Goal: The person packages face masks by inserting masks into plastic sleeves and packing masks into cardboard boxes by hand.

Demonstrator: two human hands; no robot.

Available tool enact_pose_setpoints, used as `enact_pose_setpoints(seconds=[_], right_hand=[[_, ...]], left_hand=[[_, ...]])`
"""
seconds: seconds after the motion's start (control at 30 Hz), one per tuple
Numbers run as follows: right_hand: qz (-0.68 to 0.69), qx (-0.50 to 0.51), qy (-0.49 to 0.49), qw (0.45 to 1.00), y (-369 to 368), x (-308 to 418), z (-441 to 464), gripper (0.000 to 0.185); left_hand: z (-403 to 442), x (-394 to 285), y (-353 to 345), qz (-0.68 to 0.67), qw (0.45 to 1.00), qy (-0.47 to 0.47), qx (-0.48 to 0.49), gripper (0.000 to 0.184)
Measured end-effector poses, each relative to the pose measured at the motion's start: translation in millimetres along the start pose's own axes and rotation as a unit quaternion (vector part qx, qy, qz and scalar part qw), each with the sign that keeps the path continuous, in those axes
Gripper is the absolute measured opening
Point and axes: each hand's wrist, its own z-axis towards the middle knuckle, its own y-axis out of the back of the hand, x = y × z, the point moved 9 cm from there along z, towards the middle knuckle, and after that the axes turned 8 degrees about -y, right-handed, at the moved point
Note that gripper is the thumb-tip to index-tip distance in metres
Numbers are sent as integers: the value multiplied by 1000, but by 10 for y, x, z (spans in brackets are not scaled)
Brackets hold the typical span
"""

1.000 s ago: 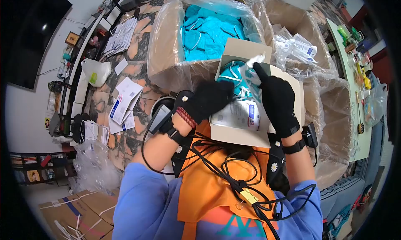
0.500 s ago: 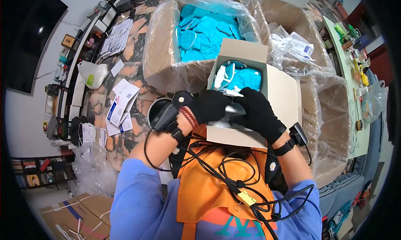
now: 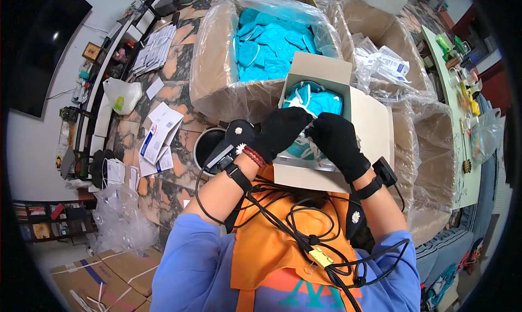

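Note:
A small open carton [image 3: 371,122] stands in front of me, its flaps folded outward. Teal face masks [image 3: 324,103] with white straps fill its far part. Over the carton, my left hand [image 3: 283,128] and my right hand [image 3: 334,143], both in black gloves, meet with their fingertips pinched closed, close to a white strap. Whatever lies between the fingertips is too small and covered to make out. Below the hands, a clear plastic wrapper [image 3: 305,150] with teal showing through lies in the carton's near part.
Behind the carton stands a large plastic-lined box [image 3: 217,51] heaped with teal masks. Another lined box [image 3: 375,26] holds white printed packets. A dark round bin [image 3: 207,148] is beside my left wrist. Printed flat cartons [image 3: 162,128] lie on the floor. Black cables [image 3: 293,225] hang over my apron.
My hands have come closer together, and the left has shifted right and slightly up. More of the wrapper shows in the carton's near part. The white material on the masks has shifted.

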Motion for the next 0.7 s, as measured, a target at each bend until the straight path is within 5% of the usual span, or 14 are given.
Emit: enact_pose_setpoints(seconds=[0.07,0.17,0.23,0.3,0.4,0.47,0.57,0.7], right_hand=[[-97,-4,48,994,4,232,-92,11],[-142,-8,157,977,18,657,-274,7],[-159,9,149,976,142,735,-322,9],[-207,43,143,967,147,774,-399,7],[-220,9,120,968,248,612,-370,8],[-240,-58,41,968,383,316,-261,10],[-211,-196,0,958,691,32,-195,9],[-155,-156,-52,974,653,-118,13,30]], left_hand=[[-31,49,-1,-10,999,13,-29,21],[-61,313,22,-88,983,154,-45,23],[81,-17,166,133,989,-35,-61,21],[179,309,-86,323,942,49,81,14],[258,418,-171,301,944,91,103,12],[302,376,46,262,957,115,-37,14],[275,86,420,237,963,102,-84,32],[154,-303,481,174,980,89,39,31]])
